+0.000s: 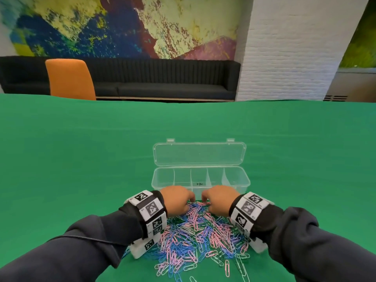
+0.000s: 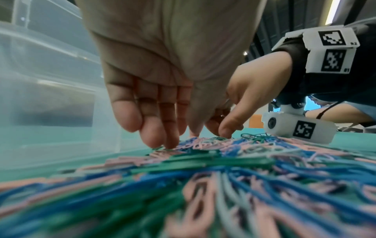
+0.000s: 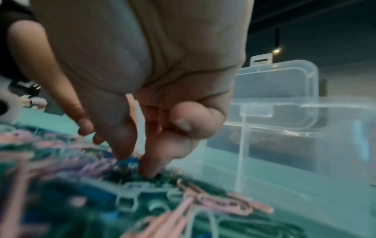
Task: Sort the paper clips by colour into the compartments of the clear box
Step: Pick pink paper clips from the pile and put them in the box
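A clear box [image 1: 234,185] with several empty compartments stands on the green cloth, its lid [image 1: 199,154] open to the back. Just in front of it lies a pile of pink, blue, green and white paper clips [image 1: 199,235]. My left hand [image 2: 181,140] reaches down at the pile's far edge, its fairly straight fingers [image 2: 154,136] touching the clips. My right hand [image 3: 135,167] is beside it, thumb and forefinger tips dug into the pile, the other fingers curled. A pale pink clip [image 3: 132,109] stands up inside that hand. The box wall [image 2: 50,96] is close behind the fingers.
The green cloth [image 1: 81,159] stretches wide to both sides and beyond the box. Past the table's far edge are an orange chair [image 1: 70,79], a black bench [image 1: 162,78] and a white brick pillar [image 1: 284,58]. Loose clips trail towards the near edge [image 1: 227,269].
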`<state>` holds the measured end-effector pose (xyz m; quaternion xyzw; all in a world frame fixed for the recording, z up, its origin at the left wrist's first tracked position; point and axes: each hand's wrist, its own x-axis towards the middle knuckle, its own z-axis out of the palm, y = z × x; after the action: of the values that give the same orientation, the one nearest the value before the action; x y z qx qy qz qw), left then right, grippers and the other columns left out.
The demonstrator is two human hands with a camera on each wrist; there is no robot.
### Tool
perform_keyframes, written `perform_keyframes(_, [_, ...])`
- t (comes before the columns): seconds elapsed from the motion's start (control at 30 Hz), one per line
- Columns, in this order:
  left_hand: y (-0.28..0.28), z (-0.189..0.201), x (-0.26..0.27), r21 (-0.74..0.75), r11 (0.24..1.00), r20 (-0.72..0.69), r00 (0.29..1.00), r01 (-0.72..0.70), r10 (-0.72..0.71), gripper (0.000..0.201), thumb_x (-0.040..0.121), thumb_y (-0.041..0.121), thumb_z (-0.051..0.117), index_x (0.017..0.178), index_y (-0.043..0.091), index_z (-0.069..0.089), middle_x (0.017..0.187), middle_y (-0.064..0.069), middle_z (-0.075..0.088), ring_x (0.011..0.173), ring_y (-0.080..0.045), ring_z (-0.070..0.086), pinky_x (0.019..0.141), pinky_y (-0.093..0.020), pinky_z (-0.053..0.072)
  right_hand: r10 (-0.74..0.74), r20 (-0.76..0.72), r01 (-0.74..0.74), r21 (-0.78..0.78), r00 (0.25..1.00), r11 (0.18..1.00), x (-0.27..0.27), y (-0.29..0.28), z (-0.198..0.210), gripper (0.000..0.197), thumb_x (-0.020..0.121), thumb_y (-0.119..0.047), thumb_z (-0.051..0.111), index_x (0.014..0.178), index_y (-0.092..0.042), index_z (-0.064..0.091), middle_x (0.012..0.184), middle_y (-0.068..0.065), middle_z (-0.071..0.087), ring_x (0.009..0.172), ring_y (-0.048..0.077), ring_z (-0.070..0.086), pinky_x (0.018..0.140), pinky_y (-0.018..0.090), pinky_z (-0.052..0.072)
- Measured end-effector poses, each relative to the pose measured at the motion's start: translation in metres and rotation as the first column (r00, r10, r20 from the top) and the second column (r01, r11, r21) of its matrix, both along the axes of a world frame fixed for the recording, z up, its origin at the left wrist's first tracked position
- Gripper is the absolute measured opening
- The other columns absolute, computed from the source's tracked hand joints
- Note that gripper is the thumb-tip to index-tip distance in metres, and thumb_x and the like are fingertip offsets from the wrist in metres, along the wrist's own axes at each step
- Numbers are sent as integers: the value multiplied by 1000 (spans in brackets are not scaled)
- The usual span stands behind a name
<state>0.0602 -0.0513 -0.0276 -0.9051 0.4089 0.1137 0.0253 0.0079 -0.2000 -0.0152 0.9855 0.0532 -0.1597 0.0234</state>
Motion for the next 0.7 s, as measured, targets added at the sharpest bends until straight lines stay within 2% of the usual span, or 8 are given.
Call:
perform_keyframes(0.13, [-8, 1, 2, 100, 995, 46, 999, 13, -17, 30, 93, 18, 48, 121, 14, 57, 114, -11, 63, 103, -28, 59, 82, -33, 46, 42, -2, -42, -121, 999, 992, 11, 11, -8, 22, 91, -10, 47, 112, -8, 52, 108, 12, 62, 87, 29, 55, 74, 35, 44])
perform_keyframes(0.23, [-13, 3, 2, 150, 988, 29, 999, 21, -26, 25, 92, 14, 48, 114, 9, 58, 109, -13, 63, 98, -30, 59, 82, -36, 47, 65, -8, -65, -157, 998, 985, 14, 9, -11, 20, 92, -11, 47, 109, -7, 56, 108, 12, 63, 98, 30, 59, 78, 36, 47])
perform_keyframes(0.33, [-15, 5, 1, 167, 986, 4, 1000, 27, -28, 22, 92, 13, 47, 111, 7, 58, 108, -13, 63, 89, -27, 54, 80, -35, 45, 65, -27, -68, -139, 998, 988, 14, 3, -11, 22, 92, -13, 46, 110, -7, 57, 109, 12, 63, 100, 29, 59, 79, 34, 47])
perform_keyframes(0.4, [-14, 7, -1, 160, 987, -2, 999, 35, -35, 22, 92, 13, 46, 110, 7, 59, 108, -12, 62, 90, -28, 54, 78, -34, 44, 60, -19, -61, -97, 998, 993, 12, 0, -9, 22, 92, -13, 44, 105, -6, 60, 103, 12, 63, 92, 28, 58, 78, 32, 46])
perform_keyframes(0.47, [-10, 8, -1, 122, 992, -29, 999, 36, -33, 21, 92, 13, 47, 108, 7, 59, 107, -12, 63, 92, -27, 55, 77, -31, 42, 55, -8, -55, -28, 998, 998, 9, -4, -8, 17, 92, -16, 44, 93, -10, 60, 89, 8, 59, 81, 23, 50, 71, 28, 41])
perform_keyframes(0.57, [-2, 7, -2, -2, 1000, -83, 996, 13, -13, 17, 90, 15, 52, 101, 8, 62, 102, -9, 66, 87, -23, 56, 72, -25, 39, 26, -23, -23, 121, 999, 992, 4, -13, -4, 15, 90, -18, 53, 75, -19, 53, 83, 1, 57, 79, 16, 50, 70, 24, 37])
perform_keyframes(0.63, [4, 7, -2, -89, 996, -133, 991, -28, 16, 14, 90, 17, 55, 99, 10, 64, 99, -6, 67, 80, -15, 53, 69, -22, 38, -7, -37, 15, 216, 999, 976, 1, -19, -1, 10, 89, -17, 56, 80, -19, 60, 82, -2, 62, 75, 11, 52, 69, 23, 40])
perform_keyframes(0.7, [9, 7, -1, -157, 985, -177, 984, -65, 37, 14, 91, 18, 57, 99, 10, 66, 99, -4, 68, 78, -10, 52, 70, -20, 39, -51, -45, 62, 307, 998, 950, -1, -25, 2, 9, 89, -15, 58, 83, -18, 63, 75, -10, 60, 68, 4, 53, 64, 18, 42])
